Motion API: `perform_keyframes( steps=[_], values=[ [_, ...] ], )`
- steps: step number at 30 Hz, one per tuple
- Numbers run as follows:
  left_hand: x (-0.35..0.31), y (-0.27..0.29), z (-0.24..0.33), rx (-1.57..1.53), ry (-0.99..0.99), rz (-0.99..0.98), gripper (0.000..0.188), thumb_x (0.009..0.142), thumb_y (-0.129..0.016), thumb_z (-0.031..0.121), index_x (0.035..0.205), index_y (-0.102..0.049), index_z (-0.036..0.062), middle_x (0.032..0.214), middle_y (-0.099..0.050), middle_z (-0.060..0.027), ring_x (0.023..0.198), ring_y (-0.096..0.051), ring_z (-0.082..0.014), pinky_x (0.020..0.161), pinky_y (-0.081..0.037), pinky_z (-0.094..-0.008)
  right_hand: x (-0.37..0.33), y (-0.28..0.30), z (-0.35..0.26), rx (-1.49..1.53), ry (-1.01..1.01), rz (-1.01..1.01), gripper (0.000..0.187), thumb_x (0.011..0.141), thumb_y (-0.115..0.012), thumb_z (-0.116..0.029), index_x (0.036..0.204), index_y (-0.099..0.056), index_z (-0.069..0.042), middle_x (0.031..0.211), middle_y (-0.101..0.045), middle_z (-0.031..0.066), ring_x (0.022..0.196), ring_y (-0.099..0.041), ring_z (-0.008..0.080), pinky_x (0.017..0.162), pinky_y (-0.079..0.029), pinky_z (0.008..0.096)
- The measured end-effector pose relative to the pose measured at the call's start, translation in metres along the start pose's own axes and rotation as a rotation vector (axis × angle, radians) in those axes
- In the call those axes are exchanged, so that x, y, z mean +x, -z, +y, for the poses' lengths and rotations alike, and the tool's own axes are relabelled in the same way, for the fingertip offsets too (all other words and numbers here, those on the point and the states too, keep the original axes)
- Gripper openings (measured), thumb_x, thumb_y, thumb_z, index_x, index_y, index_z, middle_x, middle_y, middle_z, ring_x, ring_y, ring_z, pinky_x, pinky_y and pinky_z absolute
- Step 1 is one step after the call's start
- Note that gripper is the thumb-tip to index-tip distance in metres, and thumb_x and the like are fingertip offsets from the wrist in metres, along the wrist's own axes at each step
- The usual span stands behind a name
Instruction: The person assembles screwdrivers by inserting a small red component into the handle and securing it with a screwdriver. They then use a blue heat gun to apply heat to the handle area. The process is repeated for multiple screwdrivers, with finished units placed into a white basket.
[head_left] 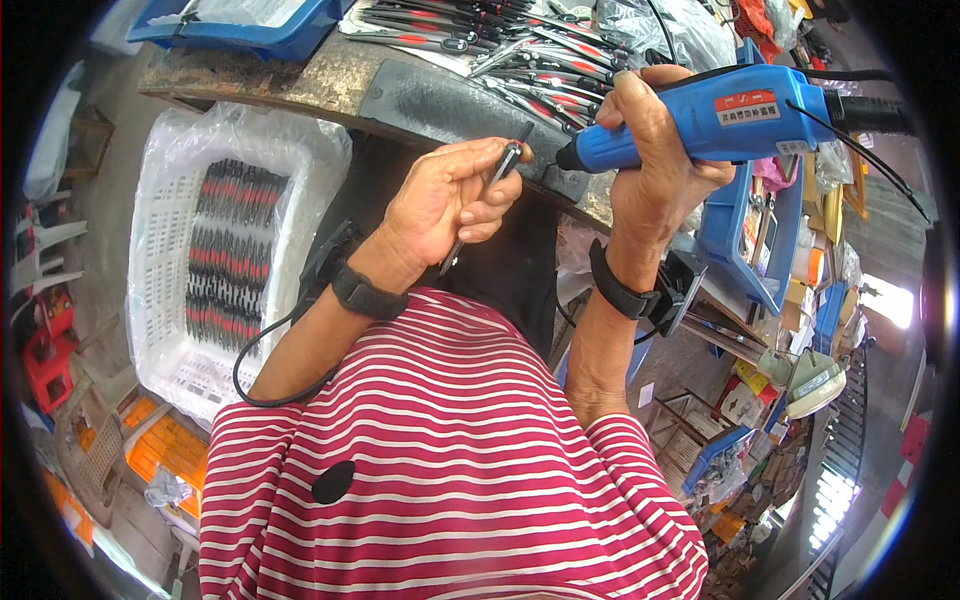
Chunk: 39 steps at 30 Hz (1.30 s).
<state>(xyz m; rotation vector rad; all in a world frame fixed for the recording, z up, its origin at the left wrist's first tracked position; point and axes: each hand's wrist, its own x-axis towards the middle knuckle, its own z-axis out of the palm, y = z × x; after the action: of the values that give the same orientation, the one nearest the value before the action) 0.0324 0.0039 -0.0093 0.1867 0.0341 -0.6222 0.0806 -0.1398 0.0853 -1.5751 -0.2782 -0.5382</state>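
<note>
My left hand (450, 195) is closed on a slim dark tool (500, 166) with a small silver fitting near its upper end. Its lower end pokes out below my fingers, and its exact kind does not show. My right hand (655, 150) wraps round a blue electric screwdriver (735, 112). The screwdriver's black nose points left, toward the tool but apart from it. Beyond both hands, many slim black, red and silver tools (560, 75) lie heaped on the worn workbench (290, 85). A dark pad (420, 100) covers part of its near edge.
A white plastic basket (150, 290), lined with clear film, stands at left with rows of black-and-red tools (235, 250). Blue trays (300, 35) sit at the bench's far left and at right (735, 225). Black cables trail from the screwdriver and from the straps on my wrists.
</note>
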Motion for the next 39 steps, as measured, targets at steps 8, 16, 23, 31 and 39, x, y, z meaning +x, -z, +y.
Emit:
perform_keyframes(
  steps=[8, 16, 23, 31, 39],
  values=[
    [0.0, -0.002, 0.001, 0.089, -0.019, 0.042, 0.028, 0.095, -0.043, 0.024, 0.105, -0.055, 0.0009, 0.063, -0.044, -0.0031, 0.04, -0.03, -0.0054, 0.034, -0.026, -0.0193, 0.0, 0.0, 0.0, 0.002, -0.004, -0.027, 0.022, 0.071, -0.072, -0.005, 0.087, -0.063, 0.006, 0.064, -0.062, 0.0086, 0.056, -0.061, 0.0154, 0.056, -0.048, 0.0262],
    [-0.003, -0.019, -0.005, 0.374, -0.087, 0.291, 0.024, 0.096, -0.047, 0.023, 0.107, -0.051, 0.0029, 0.065, -0.048, -0.0036, 0.041, -0.032, -0.004, 0.034, -0.026, -0.0176, 0.002, 0.001, 0.005, 0.084, 0.021, 0.008, 0.019, 0.07, -0.074, -0.009, 0.083, -0.065, 0.001, 0.066, -0.065, 0.0079, 0.057, -0.064, 0.0138, 0.053, -0.05, 0.022],
    [-0.001, -0.019, -0.013, 0.567, -0.208, 0.288, 0.025, 0.095, -0.049, 0.017, 0.115, -0.042, 0.0027, 0.071, -0.049, -0.0039, 0.051, -0.039, -0.0037, 0.043, -0.033, -0.0168, 0.001, 0.005, 0.002, 0.073, 0.006, 0.001, 0.018, 0.074, -0.068, -0.002, 0.086, -0.061, 0.009, 0.062, -0.059, 0.01, 0.057, -0.059, 0.0173, 0.057, -0.047, 0.0287],
    [0.004, -0.021, -0.022, 0.772, -0.199, 0.352, 0.03, 0.092, -0.046, 0.006, 0.12, -0.039, -0.0025, 0.072, -0.052, -0.0063, 0.053, -0.042, -0.0045, 0.044, -0.037, -0.0184, 0.0, 0.011, 0.005, 0.059, 0.025, 0.031, 0.019, 0.073, -0.067, 0.001, 0.088, -0.06, 0.009, 0.066, -0.059, 0.0126, 0.057, -0.059, 0.0182, 0.058, -0.048, 0.0294],
    [0.012, -0.023, -0.028, 0.859, -0.175, 0.411, 0.03, 0.091, -0.047, 0.003, 0.12, -0.038, -0.0005, 0.071, -0.053, -0.0077, 0.052, -0.042, -0.004, 0.04, -0.034, -0.0166, 0.0, 0.018, 0.008, 0.123, 0.113, 0.021, 0.016, 0.075, -0.062, 0.003, 0.089, -0.067, -0.001, 0.073, -0.063, 0.0081, 0.056, -0.06, 0.0133, 0.054, -0.048, 0.0245]
  ],
)
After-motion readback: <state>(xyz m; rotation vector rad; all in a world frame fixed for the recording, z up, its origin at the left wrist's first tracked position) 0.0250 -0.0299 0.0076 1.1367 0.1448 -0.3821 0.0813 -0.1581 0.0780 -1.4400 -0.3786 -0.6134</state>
